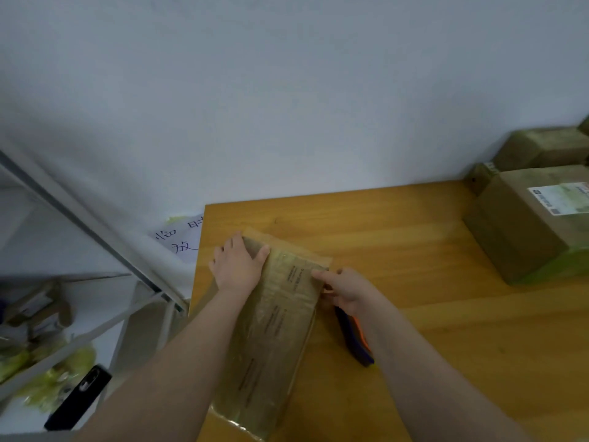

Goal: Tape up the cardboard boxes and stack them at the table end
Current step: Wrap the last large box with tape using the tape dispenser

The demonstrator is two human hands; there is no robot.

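While the left hand is lying flat on the far end of the cardboard box, fingers straight and spread and holding nothing, the right hand is gripping the tape dispenser, fingers curled round its orange part. Its forefinger is reaching out and touching the box's right edge.

Head view, single camera:
- The box is lying flat on the wooden table at lower centre of the frame, its long axis running from the bottom edge up toward the middle. Glossy tape is covering its top face, and a loose tape end is sticking out past the near end at the bottom of the frame.
- The box's left long side is running close along the table's left edge, with the far corner under the left hand sitting nearest that edge.
- The dispenser's dark body is lying just beside the box's right side, partly under the right wrist.
- Bare wood is stretching from the box rightward across the middle of the frame and up to the table's back edge at the wall.
- Taped boxes are standing together at the right edge of the frame, well apart from the hands; one is carrying a printed label.
- At lower left, off the table, a metal shelf is holding a dark phone. A sheet with handwritten characters is showing between shelf and table.
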